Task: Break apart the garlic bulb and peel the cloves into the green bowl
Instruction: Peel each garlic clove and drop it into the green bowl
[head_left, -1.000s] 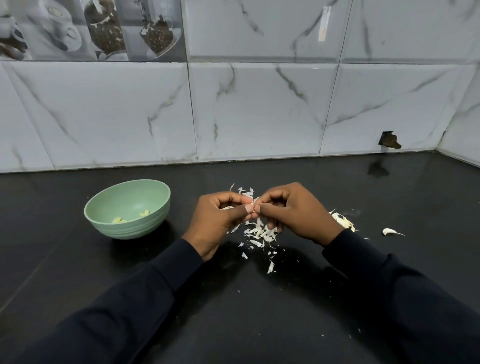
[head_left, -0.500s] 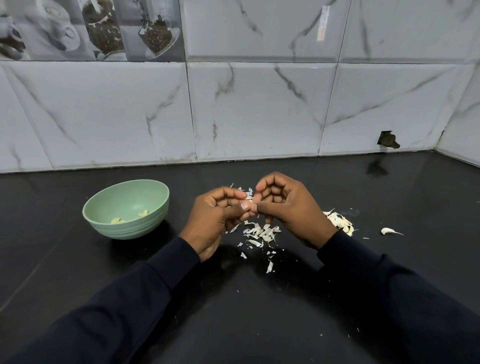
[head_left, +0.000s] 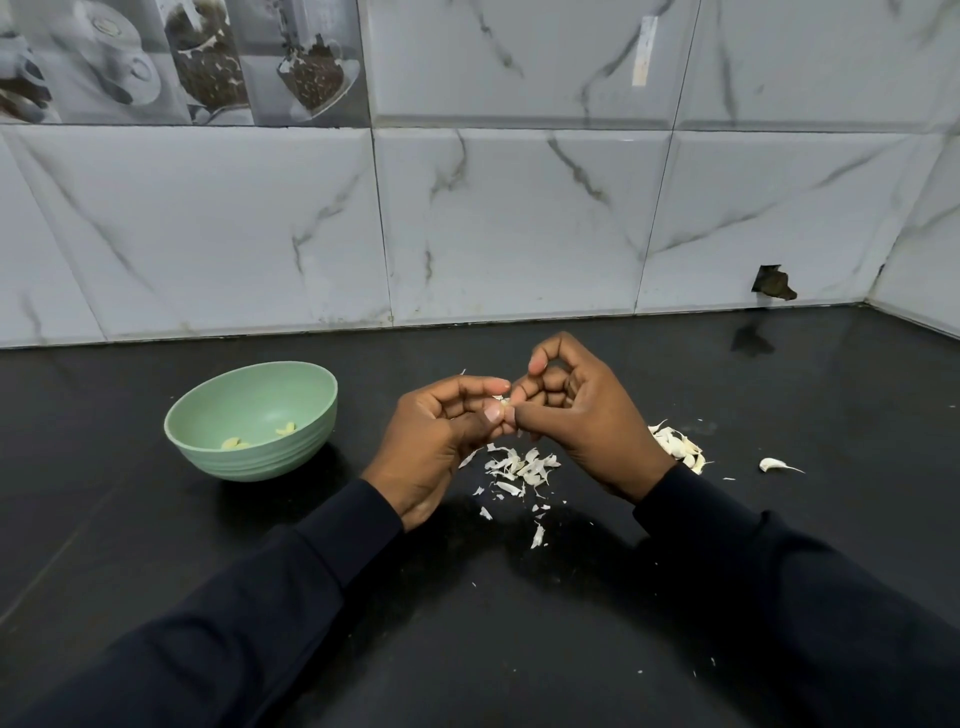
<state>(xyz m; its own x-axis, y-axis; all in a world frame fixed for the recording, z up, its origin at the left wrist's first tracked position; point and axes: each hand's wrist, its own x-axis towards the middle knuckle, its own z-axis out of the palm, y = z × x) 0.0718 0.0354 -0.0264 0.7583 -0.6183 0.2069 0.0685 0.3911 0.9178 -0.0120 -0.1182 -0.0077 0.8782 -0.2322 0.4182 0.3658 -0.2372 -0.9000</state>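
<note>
My left hand (head_left: 436, 436) and my right hand (head_left: 582, 415) meet above the black counter, fingertips together, pinching a small garlic clove (head_left: 502, 400) that is mostly hidden between them. Under the hands lies a scatter of white garlic skins (head_left: 522, 467). A heap of unpeeled cloves (head_left: 678, 446) sits just right of my right wrist, and one lone clove (head_left: 772, 464) lies further right. The green bowl (head_left: 208, 441) stands to the left of my left hand, upright, with two peeled yellowish cloves (head_left: 260, 436) inside.
The black counter (head_left: 519, 623) ends at a marble-tiled wall (head_left: 519, 223) behind, and a side wall closes the far right corner. A dark hole (head_left: 773, 283) breaks the tile at the back right.
Both hands have lifted a little off the counter and my right hand has tilted, its index finger rising. The skins, bowl and loose cloves lie where they were.
</note>
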